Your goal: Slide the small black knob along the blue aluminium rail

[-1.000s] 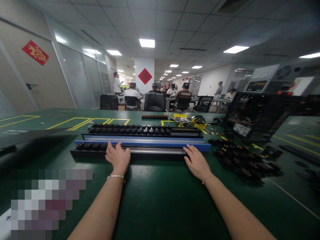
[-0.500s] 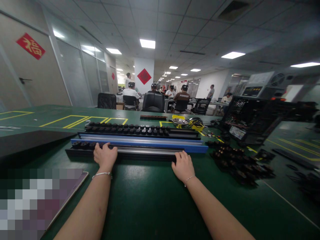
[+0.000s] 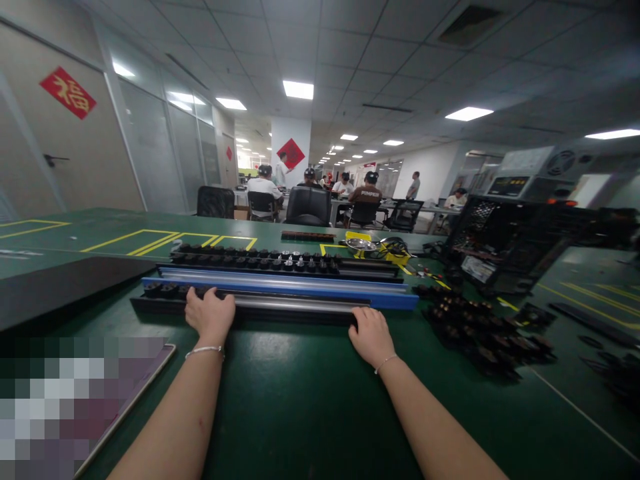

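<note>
A long black rail point(image 3: 295, 316) with a metallic strip lies crosswise on the green table, black knob-like parts point(image 3: 169, 291) standing in its left end. My left hand point(image 3: 209, 313) is on the rail beside those parts, its fingertips curled over them and partly hidden. At the rail's right end rests my right hand point(image 3: 371, 335), fingers together and bent over the edge. Directly behind runs a blue rail point(image 3: 280, 283) with a shiny channel. Farther back, another black rail point(image 3: 370, 269) carries rows of black parts, a few with silvery pins.
To the right lies a pile of black parts point(image 3: 483, 330), below an open black computer case point(image 3: 493, 247). A metal dish point(image 3: 361, 245) and cables sit behind the rails. A tablet-like object point(image 3: 145, 387) lies at front left. Several people sit at far tables.
My right hand has shifted slightly right along the rail's end. My left hand stays nearly in place. The camera view has moved a little, and a far person now stands before the pillar.
</note>
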Demonstrator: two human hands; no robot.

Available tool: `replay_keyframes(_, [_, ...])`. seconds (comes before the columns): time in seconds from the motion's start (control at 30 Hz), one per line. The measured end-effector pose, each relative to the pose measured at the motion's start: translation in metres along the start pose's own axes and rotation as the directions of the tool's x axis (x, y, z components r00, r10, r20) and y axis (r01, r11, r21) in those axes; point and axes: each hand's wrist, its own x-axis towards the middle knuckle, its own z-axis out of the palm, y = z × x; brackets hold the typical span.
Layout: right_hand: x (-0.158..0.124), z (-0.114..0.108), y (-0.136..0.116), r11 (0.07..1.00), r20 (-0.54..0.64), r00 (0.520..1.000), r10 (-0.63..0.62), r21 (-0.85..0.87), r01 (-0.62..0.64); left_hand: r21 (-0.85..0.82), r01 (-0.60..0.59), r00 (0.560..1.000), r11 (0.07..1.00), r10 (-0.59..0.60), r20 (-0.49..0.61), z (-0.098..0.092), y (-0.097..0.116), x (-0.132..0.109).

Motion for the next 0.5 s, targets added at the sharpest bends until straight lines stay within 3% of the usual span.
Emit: replay_keyframes(0.5, [0.0029,0.0027,0.0019,1.000,-0.005,1.000,-0.001,0.026,0.001,-0.071,0.050,0.999,0.996,-0.049,0.006,0.0010,-0.0015,0.0023])
